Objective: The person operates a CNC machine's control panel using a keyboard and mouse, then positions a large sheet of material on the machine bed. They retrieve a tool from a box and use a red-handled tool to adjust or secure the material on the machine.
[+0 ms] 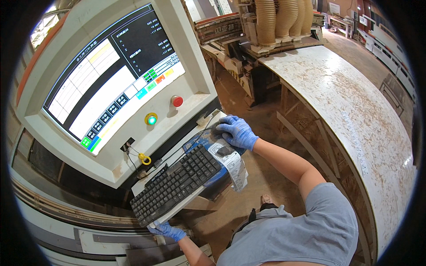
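Workshop floor (262,106), brown and dusty, shows beneath a tilted console (191,62) with a lit screen (106,84), a red button (176,101) and a glowing green button (151,119). To the right, a big pale board (341,93) scattered with shavings curves along the fisheye rim, and ribbed hoses (286,22) stand behind its far end.

Below the console, a narrow tray (169,213) bears a black keyboard (177,181). At its upper-right end, the mouse (216,131) lies under the right hand (238,133), mostly covered, with a dark part showing by the fingers. That blue-gloved hand is partly open, its fingers bent over the mouse; how firmly they press cannot be told. The mouse's exact heading is hidden, though the fingers point left, toward the console.

The keyboard's long axis slants from lower left to upper right, roughly along the console's lower edge. Its lower-left end lies just beside the left hand (167,231), also gloved, which is at the tray's corner. Whether those fingers are closed on the tray cannot be told. Near the right hand, a printed paper (237,170) droops over the tray's edge, partly covering a blue pad (217,179).
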The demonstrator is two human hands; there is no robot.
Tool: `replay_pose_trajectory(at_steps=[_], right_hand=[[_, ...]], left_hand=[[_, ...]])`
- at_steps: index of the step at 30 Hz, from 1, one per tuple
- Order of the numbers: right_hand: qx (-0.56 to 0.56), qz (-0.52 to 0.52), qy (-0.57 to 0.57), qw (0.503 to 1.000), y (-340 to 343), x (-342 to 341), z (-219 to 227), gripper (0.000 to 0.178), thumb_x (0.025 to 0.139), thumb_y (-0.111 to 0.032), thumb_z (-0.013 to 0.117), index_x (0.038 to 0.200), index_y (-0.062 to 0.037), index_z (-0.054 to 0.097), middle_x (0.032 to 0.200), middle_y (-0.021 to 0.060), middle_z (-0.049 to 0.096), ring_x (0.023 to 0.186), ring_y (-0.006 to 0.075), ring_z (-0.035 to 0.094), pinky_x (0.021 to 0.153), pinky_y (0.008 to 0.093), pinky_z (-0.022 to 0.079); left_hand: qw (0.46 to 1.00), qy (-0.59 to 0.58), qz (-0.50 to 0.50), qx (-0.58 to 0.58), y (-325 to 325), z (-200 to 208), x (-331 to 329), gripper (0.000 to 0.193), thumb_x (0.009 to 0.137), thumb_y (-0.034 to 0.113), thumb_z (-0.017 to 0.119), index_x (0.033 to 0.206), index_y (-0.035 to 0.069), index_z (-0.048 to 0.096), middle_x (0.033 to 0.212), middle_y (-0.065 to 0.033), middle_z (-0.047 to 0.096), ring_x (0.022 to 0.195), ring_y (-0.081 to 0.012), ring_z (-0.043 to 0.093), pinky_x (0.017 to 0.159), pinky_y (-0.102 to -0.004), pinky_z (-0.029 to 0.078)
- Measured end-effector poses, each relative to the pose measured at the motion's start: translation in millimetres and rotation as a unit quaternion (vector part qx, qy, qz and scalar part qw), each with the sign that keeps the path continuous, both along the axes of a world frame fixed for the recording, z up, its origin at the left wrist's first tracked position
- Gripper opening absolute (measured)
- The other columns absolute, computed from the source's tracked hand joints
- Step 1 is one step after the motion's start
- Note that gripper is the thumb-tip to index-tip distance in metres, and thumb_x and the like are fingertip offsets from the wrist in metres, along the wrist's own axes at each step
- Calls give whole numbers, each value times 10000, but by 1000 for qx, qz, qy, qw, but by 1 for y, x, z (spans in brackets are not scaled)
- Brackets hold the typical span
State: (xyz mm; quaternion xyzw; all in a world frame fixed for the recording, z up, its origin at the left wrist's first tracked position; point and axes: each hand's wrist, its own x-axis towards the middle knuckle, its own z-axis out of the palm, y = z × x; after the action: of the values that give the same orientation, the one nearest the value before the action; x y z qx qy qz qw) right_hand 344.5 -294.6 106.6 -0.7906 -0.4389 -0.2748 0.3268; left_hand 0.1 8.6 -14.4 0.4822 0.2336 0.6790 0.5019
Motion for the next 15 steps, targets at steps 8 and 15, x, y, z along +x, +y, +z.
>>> replay_pose_trajectory(at_steps=[8, 15], right_hand=[[-8, 0, -2, 1000, -2, -2, 4, 297, 752, -143, 671, 1048, -167, 673, 1164, 102, 576, 1036, 326, 552, 910, 413, 447], [-6, -2, -2, 1000, -2, -1, 4, 298, 744, -136, 672, 1041, -164, 674, 1153, 105, 576, 1038, 329, 550, 913, 415, 451]], left_hand=[[1000, 7, 8, -3, -17, 16, 5, 584, 900, 403, 590, 1333, 58, 403, 1312, -184, 450, 1100, -311, 543, 889, -448, 538], [1000, 7, -7, -5, -4, 6, 3, 610, 868, 424, 613, 1331, 75, 424, 1317, -179, 449, 1120, -340, 523, 908, -477, 504]])
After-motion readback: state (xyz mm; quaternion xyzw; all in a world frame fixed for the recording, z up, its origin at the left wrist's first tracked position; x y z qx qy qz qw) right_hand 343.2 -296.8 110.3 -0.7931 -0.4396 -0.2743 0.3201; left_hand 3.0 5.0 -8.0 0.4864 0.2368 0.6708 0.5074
